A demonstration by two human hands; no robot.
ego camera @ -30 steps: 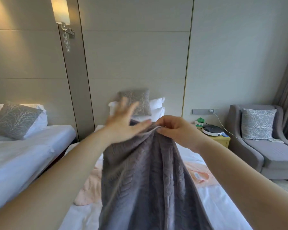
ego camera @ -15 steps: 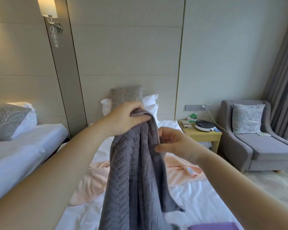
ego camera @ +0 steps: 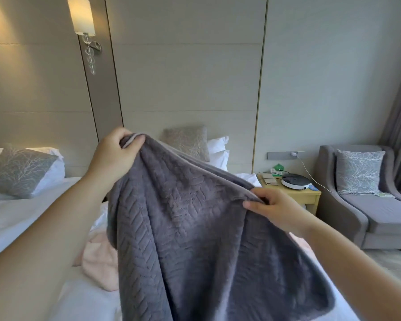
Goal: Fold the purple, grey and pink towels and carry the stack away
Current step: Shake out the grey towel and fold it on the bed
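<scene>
Above the bed [ego camera: 88,304]: grey towel [ego camera: 195,239] held up in the air, spread between both hands, top edge slanting down from left to right, lower part running out of view at the bottom
Left hand [ego camera: 116,156]: raised higher, fingers and thumb curled round the towel's upper left corner
Right hand [ego camera: 277,210]: lower, thumb and fingers pinching the top edge at the right
Pink towel [ego camera: 97,265]: crumpled on the white sheet, behind the grey one and partly hidden by it
Nightstand [ego camera: 306,198]: right of the bed, a round white device [ego camera: 295,181] on top
Armchair [ego camera: 380,223]: grey, far right, a patterned cushion [ego camera: 359,172] on it
Wall lamp [ego camera: 82,17]: lit, upper left
</scene>
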